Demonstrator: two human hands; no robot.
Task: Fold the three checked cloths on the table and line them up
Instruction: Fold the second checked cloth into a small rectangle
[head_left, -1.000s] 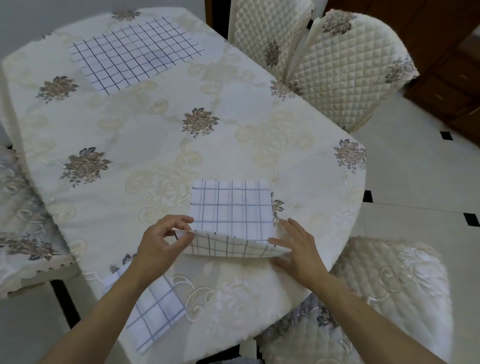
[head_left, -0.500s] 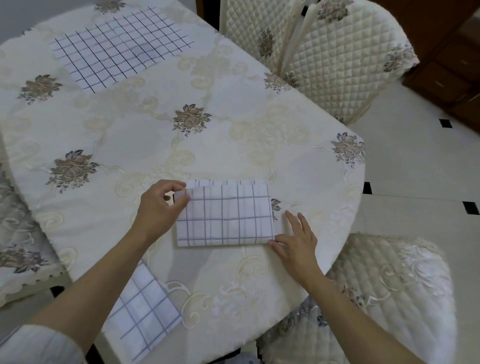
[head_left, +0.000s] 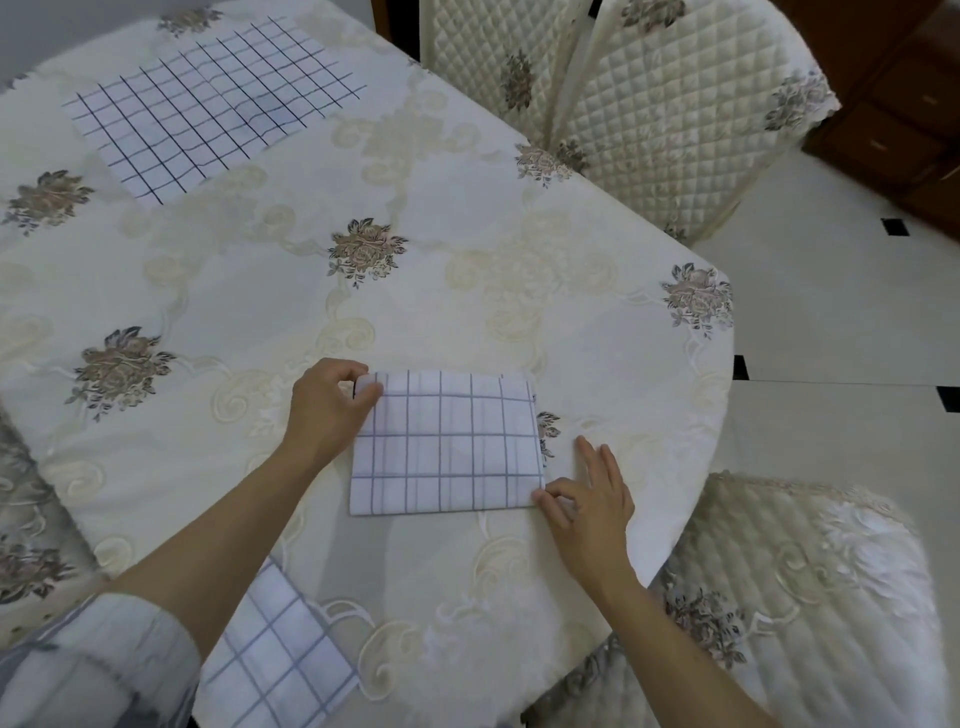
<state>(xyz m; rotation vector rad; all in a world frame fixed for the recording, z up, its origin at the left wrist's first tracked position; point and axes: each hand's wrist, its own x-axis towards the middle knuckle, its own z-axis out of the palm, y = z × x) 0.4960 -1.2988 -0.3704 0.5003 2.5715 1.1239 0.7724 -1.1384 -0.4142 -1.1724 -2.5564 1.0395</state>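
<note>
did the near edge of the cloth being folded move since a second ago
Yes. That edge of the folded cloth was lifted near the table edge; now it lies flat at the far side, toward the flower motif, pinched by the left hand.

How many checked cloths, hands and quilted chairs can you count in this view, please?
Checked cloths: 3, namely the folded cloth, the flat far cloth and the near cloth hanging at the table edge.
Hands: 2, the left hand and the right hand.
Quilted chairs: 3.
Total: 8
</note>
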